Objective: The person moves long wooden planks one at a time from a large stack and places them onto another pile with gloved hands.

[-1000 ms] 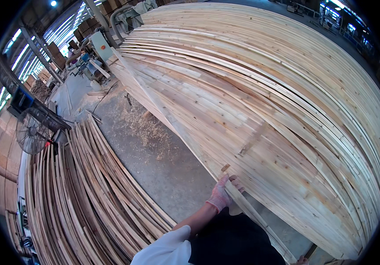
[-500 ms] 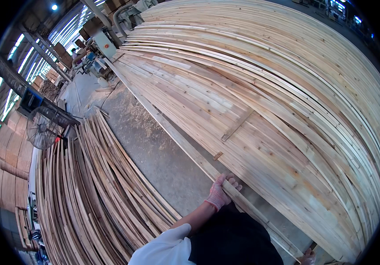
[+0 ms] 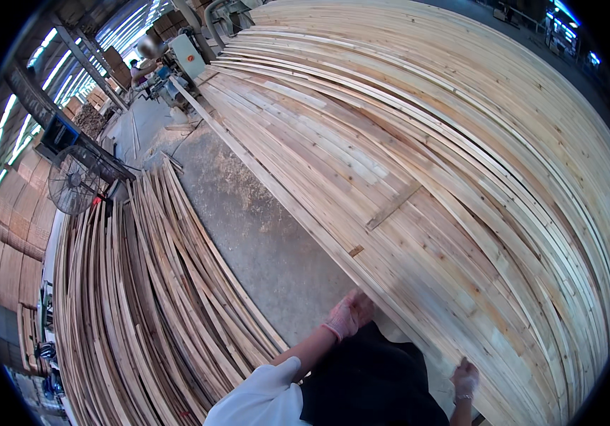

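Note:
A long pale wooden strip (image 3: pixel 298 221) lies along the near edge of a wide spread of wooden boards (image 3: pixel 432 241). It stretches from a machine at the far left toward my body. My left hand (image 3: pixel 351 314), in a pale pinkish glove, is closed just off that edge, beside the strip, and seems to hold nothing. Lower right, my right hand (image 3: pixel 466 380), gloved too, has its fingers curled at the boards' edge. What they hold, if anything, is hidden. A short wooden crosspiece (image 3: pixel 393 206) and a small wood block (image 3: pixel 356 250) rest on the boards.
Many long, narrow wooden strips (image 3: pixel 156 284) lie in a pile at my left. Sawdust (image 3: pixel 237 177) covers part of the concrete floor (image 3: pixel 248 245). Farther off are a standing fan (image 3: pixel 74 181), a machine with a grey-green cabinet (image 3: pixel 188 57) and a person (image 3: pixel 136 73).
The long strip has shifted right, against the boards, closing the gap. My left hand has come off it, slightly lower. My right hand has moved up and left into fuller view.

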Demonstrator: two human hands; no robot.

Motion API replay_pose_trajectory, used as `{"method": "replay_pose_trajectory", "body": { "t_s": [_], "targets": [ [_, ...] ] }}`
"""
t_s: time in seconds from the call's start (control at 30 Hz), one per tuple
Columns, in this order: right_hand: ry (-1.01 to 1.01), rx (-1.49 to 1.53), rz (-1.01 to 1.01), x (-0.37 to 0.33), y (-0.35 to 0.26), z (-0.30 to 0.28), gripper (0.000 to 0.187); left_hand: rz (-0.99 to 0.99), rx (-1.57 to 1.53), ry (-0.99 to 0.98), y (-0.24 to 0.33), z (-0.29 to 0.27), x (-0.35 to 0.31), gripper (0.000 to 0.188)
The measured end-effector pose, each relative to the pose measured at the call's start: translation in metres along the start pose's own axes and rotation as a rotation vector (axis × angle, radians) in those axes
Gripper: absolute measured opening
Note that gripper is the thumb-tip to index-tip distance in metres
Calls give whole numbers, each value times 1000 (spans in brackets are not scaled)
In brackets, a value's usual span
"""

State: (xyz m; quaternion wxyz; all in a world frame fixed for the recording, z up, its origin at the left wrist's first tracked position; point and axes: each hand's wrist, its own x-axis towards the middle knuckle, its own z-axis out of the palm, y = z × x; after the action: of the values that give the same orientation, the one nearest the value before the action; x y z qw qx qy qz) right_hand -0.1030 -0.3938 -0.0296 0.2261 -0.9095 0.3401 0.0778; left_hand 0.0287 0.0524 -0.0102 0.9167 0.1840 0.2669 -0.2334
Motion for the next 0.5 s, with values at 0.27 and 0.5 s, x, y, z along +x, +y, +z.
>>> {"method": "replay_pose_trajectory", "body": {
  "t_s": [0.27,0.5],
  "targets": [
    [-352,64,-545,-56,-288,-6,43,-436,430,-201,-42,6,-14,50],
    [-649,395,-662,-58,-308,-23,38,-457,94,-261,-49,43,-13,51]
  ]
}}
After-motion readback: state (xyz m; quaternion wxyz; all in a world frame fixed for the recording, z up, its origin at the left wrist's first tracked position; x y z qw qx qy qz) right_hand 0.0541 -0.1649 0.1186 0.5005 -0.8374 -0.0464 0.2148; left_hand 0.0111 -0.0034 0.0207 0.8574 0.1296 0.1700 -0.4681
